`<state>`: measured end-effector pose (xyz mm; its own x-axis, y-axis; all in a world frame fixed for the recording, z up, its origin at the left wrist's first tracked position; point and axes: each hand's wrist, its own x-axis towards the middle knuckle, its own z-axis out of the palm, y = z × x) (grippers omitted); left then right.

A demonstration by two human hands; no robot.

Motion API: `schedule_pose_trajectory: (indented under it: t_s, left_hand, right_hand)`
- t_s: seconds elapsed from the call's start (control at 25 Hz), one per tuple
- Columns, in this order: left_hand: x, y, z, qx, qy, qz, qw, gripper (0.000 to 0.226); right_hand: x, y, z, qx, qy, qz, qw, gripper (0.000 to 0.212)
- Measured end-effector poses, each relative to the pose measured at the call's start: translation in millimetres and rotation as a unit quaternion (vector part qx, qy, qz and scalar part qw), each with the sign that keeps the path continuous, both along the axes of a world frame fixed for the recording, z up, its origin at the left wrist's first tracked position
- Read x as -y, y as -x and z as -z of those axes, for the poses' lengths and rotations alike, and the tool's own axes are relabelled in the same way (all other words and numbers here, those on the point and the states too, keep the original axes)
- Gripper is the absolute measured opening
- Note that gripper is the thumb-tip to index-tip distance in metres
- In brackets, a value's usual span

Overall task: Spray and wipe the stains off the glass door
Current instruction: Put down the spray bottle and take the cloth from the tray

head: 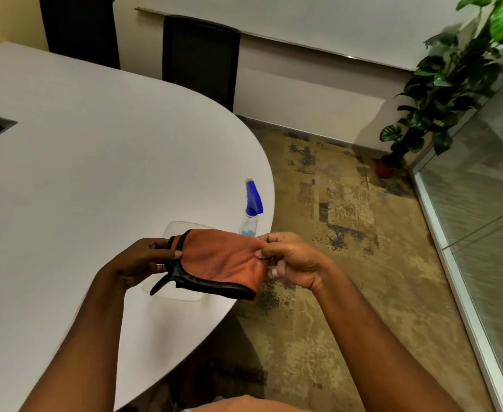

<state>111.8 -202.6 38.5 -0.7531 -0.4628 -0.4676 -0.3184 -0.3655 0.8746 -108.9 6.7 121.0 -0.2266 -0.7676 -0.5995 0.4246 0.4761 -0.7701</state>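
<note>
Hands meet low in the view: the left hand (pixel 146 260) pinches the black-trimmed end of an orange cloth (pixel 220 260) and the right hand (pixel 288 260) pinches the opposite edge. Together they stretch it flat, probably to square it up for wiping. Beneath the cloth a clear plastic tub (pixel 181 228) sits on the white table (pixel 95 173). At one o'clock from the cloth a spray bottle (pixel 251 206) with a blue head stands untouched near the table's edge, in easy reach. Farther off, at three o'clock, the glass door (pixel 482 203) is well apart from both hands. A potted plant (pixel 440 84) fills the corner at one o'clock.
</note>
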Motion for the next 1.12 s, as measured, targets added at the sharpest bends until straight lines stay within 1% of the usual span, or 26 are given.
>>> schedule_pose_trajectory:
  t_s: [0.12,0.16,0.24,0.28,0.32,0.36,0.4,0.44,0.52,0.56,0.6,0.64,0.68,0.72,0.76,0.8,0.84,0.92,0.96,1.04,1.12]
  left_hand:
    - [-39,18,-2,-0.019,-0.018,0.029,0.999,0.083]
    - [-56,26,-2,-0.027,-0.020,0.038,0.999,0.078]
    - [-96,40,-4,-0.048,-0.032,0.052,0.997,0.065]
    - [-117,47,-5,-0.056,-0.039,0.058,0.996,0.065]
    - [-140,55,-6,-0.065,-0.046,0.067,0.995,0.071]
    - [-161,62,-5,-0.070,-0.061,0.073,0.993,0.077]
    - [-183,69,-6,-0.081,-0.088,0.082,0.989,0.078]
    - [-209,78,-6,-0.096,-0.127,0.093,0.983,0.072]
    - [-261,94,-7,-0.134,-0.216,0.116,0.960,0.043]
    - [-287,103,-8,-0.139,-0.239,0.130,0.952,0.037]
    - [-310,113,-7,-0.147,-0.253,0.153,0.944,0.040]
    - [-333,123,-7,-0.152,-0.264,0.175,0.936,0.048]
    - [-354,134,-6,-0.152,-0.272,0.190,0.931,0.055]
    - [-376,143,-11,-0.155,-0.275,0.198,0.928,0.055]
    - [-398,155,-14,-0.154,-0.277,0.200,0.927,0.046]
    - [-425,165,-21,-0.149,-0.282,0.201,0.926,0.031]
    - [-449,177,-27,-0.137,-0.292,0.204,0.924,0.022]
    - [-489,205,-31,-0.106,-0.298,0.217,0.924,0.040]
    - [-508,220,-34,-0.097,-0.297,0.230,0.922,0.044]
    - [-538,250,-38,-0.089,-0.285,0.253,0.920,0.039]
    - [-575,286,-40,-0.080,-0.275,0.286,0.914,0.029]
  right_hand:
    - [-48,9,-1,0.028,0.026,0.034,0.999,0.035]
    - [-68,12,-1,0.036,0.037,0.045,0.998,0.039]
    - [-113,17,0,0.048,0.067,0.064,0.995,0.039]
    - [-137,20,1,0.051,0.081,0.075,0.993,0.037]
    - [-161,23,1,0.055,0.097,0.089,0.990,0.036]
    - [-184,24,3,0.061,0.111,0.106,0.986,0.035]
    - [-205,24,4,0.071,0.123,0.126,0.982,0.032]
    - [-232,25,4,0.081,0.137,0.150,0.976,0.028]
    - [-287,23,4,0.104,0.171,0.205,0.958,0.026]
    - [-315,21,5,0.114,0.183,0.238,0.947,0.025]
    - [-342,20,4,0.124,0.197,0.271,0.934,0.026]
    - [-367,20,6,0.128,0.200,0.306,0.922,0.036]
    - [-391,22,10,0.126,0.193,0.341,0.911,0.050]
    - [-411,22,12,0.125,0.185,0.364,0.904,0.061]
    - [-433,22,13,0.127,0.182,0.390,0.894,0.065]
    - [-455,24,14,0.128,0.192,0.419,0.878,0.063]
    - [-477,25,14,0.131,0.202,0.454,0.858,0.060]
    - [-518,26,14,0.122,0.224,0.513,0.820,0.049]
    - [-538,28,12,0.117,0.234,0.539,0.801,0.042]
    - [-568,30,5,0.116,0.251,0.587,0.761,0.030]
    - [-600,40,3,0.111,0.264,0.631,0.721,0.032]
